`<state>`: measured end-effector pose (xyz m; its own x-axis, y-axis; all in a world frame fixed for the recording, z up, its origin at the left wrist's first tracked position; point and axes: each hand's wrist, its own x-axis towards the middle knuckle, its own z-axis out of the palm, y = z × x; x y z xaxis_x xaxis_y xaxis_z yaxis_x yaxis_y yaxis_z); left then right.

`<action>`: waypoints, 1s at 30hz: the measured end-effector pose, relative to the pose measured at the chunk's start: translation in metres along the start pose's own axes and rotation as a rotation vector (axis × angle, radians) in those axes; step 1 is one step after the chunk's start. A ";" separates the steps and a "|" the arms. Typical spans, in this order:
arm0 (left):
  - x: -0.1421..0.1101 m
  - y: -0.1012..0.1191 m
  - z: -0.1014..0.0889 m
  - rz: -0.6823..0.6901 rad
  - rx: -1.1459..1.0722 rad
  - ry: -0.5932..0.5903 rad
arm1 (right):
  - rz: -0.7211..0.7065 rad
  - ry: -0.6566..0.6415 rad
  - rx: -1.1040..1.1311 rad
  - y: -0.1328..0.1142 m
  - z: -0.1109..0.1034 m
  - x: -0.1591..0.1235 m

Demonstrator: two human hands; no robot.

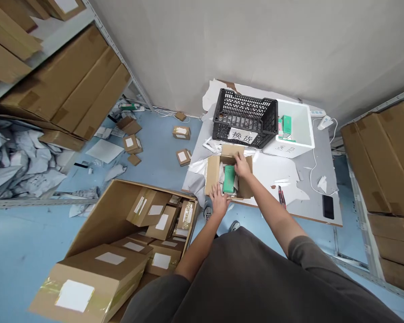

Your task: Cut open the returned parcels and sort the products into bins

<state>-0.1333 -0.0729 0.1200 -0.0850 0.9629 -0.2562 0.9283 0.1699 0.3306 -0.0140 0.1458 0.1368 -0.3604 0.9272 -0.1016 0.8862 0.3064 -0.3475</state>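
An opened cardboard box (212,172) sits at the front left of the table, its flaps folded outward. Inside it lies a green box (228,178), with pale packing paper around it. My left hand (218,199) grips the near left corner of the cardboard box, fingers over its edge. At the far right side, my right hand (243,166) holds the box's edge, its fingertips reaching inside beside the green box. Whether those fingertips touch the green box, I cannot tell.
Behind stand a black plastic crate (218,130) and a white foam box (306,134) containing green packages. A red utility knife (282,196) and a phone (327,207) lie on the table (318,179). A large carton (97,215) full of parcels stands at left.
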 end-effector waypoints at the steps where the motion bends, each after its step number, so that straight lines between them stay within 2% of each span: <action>1: 0.000 0.000 0.000 0.002 -0.003 -0.002 | 0.010 -0.022 -0.001 0.004 0.001 0.011; 6: 0.000 -0.003 0.004 0.013 -0.003 -0.001 | 0.059 -0.197 -0.096 0.012 0.013 0.046; 11: 0.001 -0.002 0.002 -0.010 0.002 0.002 | 0.080 -0.271 -0.120 0.005 0.011 0.050; 13: 0.001 -0.001 -0.001 -0.010 0.016 0.003 | 0.035 -0.212 -0.054 0.004 0.002 0.042; 15: 0.000 -0.002 -0.003 -0.003 0.033 0.008 | -0.003 -0.079 0.009 0.003 -0.008 0.026; 17: 0.000 -0.002 -0.006 0.003 0.044 0.014 | 0.002 0.061 0.071 0.000 -0.015 0.006; 19: 0.000 -0.002 -0.008 0.003 0.049 0.011 | 0.041 0.133 0.152 -0.006 -0.015 -0.015; 21: -0.001 -0.001 -0.011 -0.002 0.050 0.001 | 0.078 0.104 0.242 -0.016 -0.008 -0.034; 24: -0.002 0.003 -0.016 -0.017 0.051 -0.015 | 0.161 -0.042 0.318 -0.035 0.013 -0.050; 27: -0.003 0.006 -0.020 -0.030 0.062 -0.032 | 0.255 -0.134 0.287 -0.054 0.036 -0.046; 30: -0.003 0.006 -0.017 -0.037 0.067 -0.034 | 0.322 -0.174 0.222 -0.067 0.054 -0.027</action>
<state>-0.1335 -0.0710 0.1387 -0.1085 0.9482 -0.2986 0.9471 0.1899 0.2589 -0.0791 0.0890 0.1122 -0.1364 0.9118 -0.3872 0.8842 -0.0643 -0.4627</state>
